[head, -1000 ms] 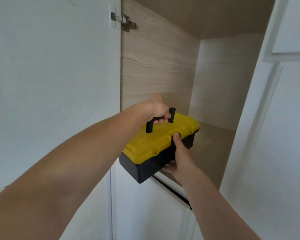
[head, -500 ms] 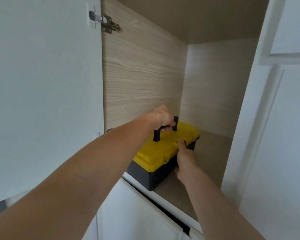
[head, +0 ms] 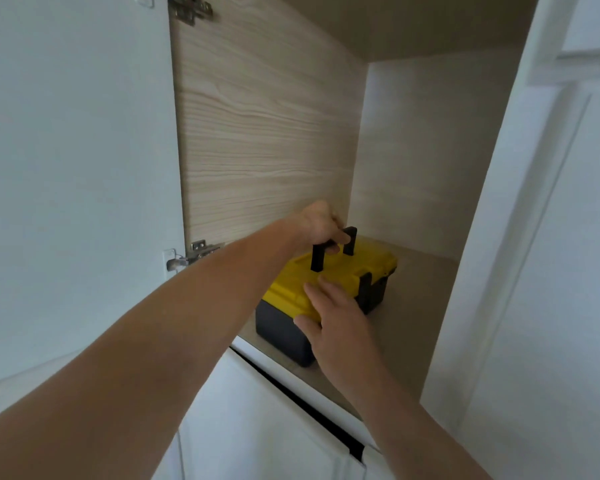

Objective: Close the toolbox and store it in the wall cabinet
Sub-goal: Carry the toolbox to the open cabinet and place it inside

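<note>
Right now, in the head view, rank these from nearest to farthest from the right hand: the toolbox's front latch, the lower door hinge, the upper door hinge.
1. Front latch: black, on the toolbox just right of the right hand.
2. Lower door hinge: left, at the cabinet's edge beyond the left forearm.
3. Upper door hinge: top left, far above.

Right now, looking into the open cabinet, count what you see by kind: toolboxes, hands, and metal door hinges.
Toolbox: 1
Hands: 2, left hand and right hand
Metal door hinges: 2, upper hinge and lower hinge
Total: 5
</note>
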`<state>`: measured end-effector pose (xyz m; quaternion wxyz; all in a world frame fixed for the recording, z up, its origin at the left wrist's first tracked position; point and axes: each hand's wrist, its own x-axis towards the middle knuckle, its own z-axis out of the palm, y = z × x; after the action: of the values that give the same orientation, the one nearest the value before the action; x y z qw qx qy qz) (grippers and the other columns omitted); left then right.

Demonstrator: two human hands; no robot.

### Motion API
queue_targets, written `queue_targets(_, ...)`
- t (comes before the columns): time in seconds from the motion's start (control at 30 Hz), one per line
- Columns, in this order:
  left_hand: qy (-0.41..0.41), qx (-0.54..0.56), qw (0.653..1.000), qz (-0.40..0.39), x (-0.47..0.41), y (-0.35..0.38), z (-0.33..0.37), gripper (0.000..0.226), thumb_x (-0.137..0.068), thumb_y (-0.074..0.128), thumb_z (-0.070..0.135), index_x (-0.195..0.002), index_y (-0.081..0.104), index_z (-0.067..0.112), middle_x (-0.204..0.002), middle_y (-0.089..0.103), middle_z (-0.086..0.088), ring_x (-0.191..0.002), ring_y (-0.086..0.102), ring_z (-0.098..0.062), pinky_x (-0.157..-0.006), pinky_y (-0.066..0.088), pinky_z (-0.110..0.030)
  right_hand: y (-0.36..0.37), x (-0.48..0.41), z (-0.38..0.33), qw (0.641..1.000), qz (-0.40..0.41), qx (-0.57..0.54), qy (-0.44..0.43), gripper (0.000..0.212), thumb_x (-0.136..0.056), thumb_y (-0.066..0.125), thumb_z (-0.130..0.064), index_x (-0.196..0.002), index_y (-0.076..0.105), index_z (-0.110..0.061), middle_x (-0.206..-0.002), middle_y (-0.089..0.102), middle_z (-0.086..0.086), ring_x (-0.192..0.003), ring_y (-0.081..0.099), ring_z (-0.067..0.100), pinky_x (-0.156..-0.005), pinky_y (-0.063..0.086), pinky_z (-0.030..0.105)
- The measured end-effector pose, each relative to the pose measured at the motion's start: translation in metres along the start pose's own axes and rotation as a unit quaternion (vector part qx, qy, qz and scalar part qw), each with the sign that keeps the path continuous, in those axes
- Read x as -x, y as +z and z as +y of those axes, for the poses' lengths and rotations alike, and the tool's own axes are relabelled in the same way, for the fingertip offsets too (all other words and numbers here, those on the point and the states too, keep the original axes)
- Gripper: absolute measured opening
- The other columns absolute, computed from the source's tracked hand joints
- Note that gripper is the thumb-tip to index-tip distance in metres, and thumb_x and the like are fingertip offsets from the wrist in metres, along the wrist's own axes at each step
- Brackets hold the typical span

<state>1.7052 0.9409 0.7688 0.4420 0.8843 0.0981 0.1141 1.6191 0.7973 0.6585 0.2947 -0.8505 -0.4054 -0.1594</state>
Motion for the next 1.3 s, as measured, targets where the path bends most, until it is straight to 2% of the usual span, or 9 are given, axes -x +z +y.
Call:
queue_targets(0.1,0.068,-0.087,0.994,0.006,0.023,-0.016,-0.013,0.047,-0.080,0.075,0.018,-0.124,0.061,0.009,-0.121,0.066,-0.006,-0.110,0.062,-0.020,-0.096,0.047,-0.031,0.002,0.000,0.002,1.000,0.009,0.008,-0.009,0.051,-0.096,0.049,-0.038,-0.144,0.041,-0.021,-0.154,0.036,0.001,-0.142,0.028,0.018,-0.113,0.033,0.036)
queue_targets(0.23,0.115,-0.145,0.982,0.029,0.062,-0.030,-0.041,0.044,-0.087,0.067,0.013,-0.130,0.058,0.012,-0.134,0.060,-0.009,-0.114,0.060,-0.022,-0.100,0.046,-0.035,0.005,0.002,0.001,1.000,0.004,0.029,-0.002,0.052,-0.096,0.050,-0.038,-0.144,0.040,-0.022,-0.156,0.034,0.003,-0.142,0.028,0.024,-0.111,0.035,0.043)
queue_targets(0.47,0.105,-0.154,0.982,-0.011,0.130,-0.021,-0.088,0.070,-0.086,0.052,0.059,-0.148,0.028,0.035,-0.162,0.015,0.002,-0.145,0.021,-0.023,-0.116,0.025,-0.040,0.000,0.000,-0.007,0.999,-0.011,0.038,0.003,0.051,-0.096,0.049,-0.038,-0.142,0.041,-0.017,-0.153,0.037,0.005,-0.141,0.031,0.025,-0.112,0.034,0.042)
queue_targets(0.6,0.071,-0.176,0.982,-0.008,0.137,-0.014,-0.095,0.076,-0.088,0.049,0.059,-0.151,0.023,0.025,-0.163,0.003,-0.006,-0.148,0.007,-0.028,-0.119,0.012,-0.046,-0.003,-0.010,-0.009,0.997,-0.036,0.059,0.017,0.055,-0.100,0.036,-0.044,-0.145,0.036,-0.011,-0.154,0.035,0.007,-0.142,0.027,0.023,-0.110,0.032,0.040)
queue_targets(0.73,0.089,-0.232,0.969,-0.018,0.126,-0.010,-0.091,0.069,-0.095,0.041,0.051,-0.152,0.017,0.021,-0.163,0.001,-0.011,-0.149,-0.001,-0.028,-0.120,0.003,-0.043,0.000,-0.017,0.004,0.994,-0.060,0.076,0.041,0.058,-0.101,0.034,-0.040,-0.151,0.024,-0.013,-0.161,0.022,0.006,-0.148,0.017,0.023,-0.114,0.026,0.040)
queue_targets(0.87,0.115,-0.260,0.958,-0.031,0.105,-0.005,-0.086,0.059,-0.101,0.037,0.037,-0.152,0.017,0.016,-0.162,0.008,-0.016,-0.148,0.002,-0.032,-0.115,0.001,-0.033,0.001,-0.034,0.018,0.991,-0.061,0.093,0.078,0.054,-0.102,0.036,-0.028,-0.152,0.020,-0.013,-0.163,0.018,0.006,-0.147,0.021,0.024,-0.115,0.027,0.039)
queue_targets(1.03,0.112,-0.268,0.955,-0.052,0.079,-0.002,-0.088,0.058,-0.101,0.035,0.039,-0.153,0.016,0.022,-0.163,0.002,-0.011,-0.148,-0.006,-0.032,-0.118,-0.002,-0.044,0.004,-0.050,0.031,0.987,-0.066,0.104,0.104,0.054,-0.102,0.036,-0.021,-0.153,0.020,-0.012,-0.163,0.017,0.007,-0.146,0.024,0.025,-0.114,0.028,0.038)
queue_targets(1.2,0.107,-0.259,0.959,-0.035,0.075,0.001,-0.091,0.057,-0.101,0.033,0.040,-0.152,0.018,0.022,-0.163,0.004,-0.011,-0.149,-0.005,-0.029,-0.118,-0.002,-0.042,0.002,-0.060,0.025,0.982,-0.064,0.120,0.133,0.051,-0.099,0.034,-0.028,-0.147,0.031,-0.013,-0.157,0.031,0.007,-0.137,0.038,0.030,-0.105,0.039,0.045)
queue_targets(1.3,0.113,-0.177,0.977,0.025,0.084,0.002,-0.096,0.056,-0.101,0.032,0.039,-0.152,0.020,0.019,-0.163,0.009,-0.011,-0.149,0.002,-0.027,-0.118,0.002,-0.037,-0.006,-0.075,0.024,0.982,-0.008,0.095,0.162,0.047,-0.099,0.031,-0.032,-0.142,0.038,-0.014,-0.144,0.047,0.013,-0.123,0.051,0.037,-0.096,0.044,0.048)
